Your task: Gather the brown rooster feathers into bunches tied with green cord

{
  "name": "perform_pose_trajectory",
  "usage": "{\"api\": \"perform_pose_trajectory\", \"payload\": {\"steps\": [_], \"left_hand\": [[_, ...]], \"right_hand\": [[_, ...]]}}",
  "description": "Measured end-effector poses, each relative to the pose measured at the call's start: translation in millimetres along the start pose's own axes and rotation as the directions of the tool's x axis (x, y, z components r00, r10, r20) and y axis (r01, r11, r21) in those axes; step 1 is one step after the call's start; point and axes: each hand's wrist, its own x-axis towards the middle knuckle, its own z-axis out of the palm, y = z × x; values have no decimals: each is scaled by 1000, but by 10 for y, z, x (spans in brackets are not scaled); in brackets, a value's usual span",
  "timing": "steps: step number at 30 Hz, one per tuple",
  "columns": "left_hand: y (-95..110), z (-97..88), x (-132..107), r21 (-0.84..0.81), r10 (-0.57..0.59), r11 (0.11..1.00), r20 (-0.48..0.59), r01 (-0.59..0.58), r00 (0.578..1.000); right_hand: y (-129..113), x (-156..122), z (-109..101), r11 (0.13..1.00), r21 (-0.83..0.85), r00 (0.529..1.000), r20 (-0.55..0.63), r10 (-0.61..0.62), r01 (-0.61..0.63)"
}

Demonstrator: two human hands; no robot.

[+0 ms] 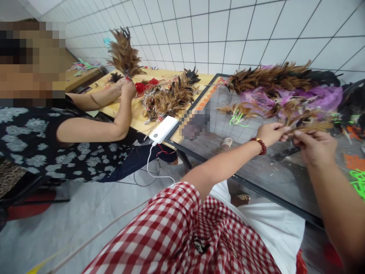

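Note:
Over the glass-topped table [265,167], my left hand [270,133], with a dark red bead bracelet on its wrist, pinches the edge of some brown feathers [306,123]. Close by on the right, my right hand [318,146] has its thumb and fingers closed on the same feathers; exactly what lies between the fingertips is partly hidden. Behind both hands spreads a purple plastic bag [325,97] with loose feathers on it. A small feather bunch with bright green ties [238,116] lies left of my left hand.
A long brown-and-black feather bundle [268,78] lies along the wall side. To the left, a co-worker's hands [127,88] hold a feather duster [124,53] over a wooden table [137,114]. A white power bank [164,129] with a cable sits near the table edge. Green strings [357,182] lie far right.

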Motion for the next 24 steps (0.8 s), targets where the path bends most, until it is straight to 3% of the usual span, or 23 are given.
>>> {"api": "perform_pose_trajectory", "payload": {"steps": [8,16,24], "left_hand": [[-151,-52,120,244,50,967,115,-77,992],[-132,-36,76,293,29,953,182,-83,983],[-179,-45,95,297,90,945,171,-139,981]], "right_hand": [[161,46,-43,993,-13,993,-23,-117,116],[133,67,-19,991,71,992,-64,-107,112],[93,53,-6,990,112,996,-41,-76,80]]}}
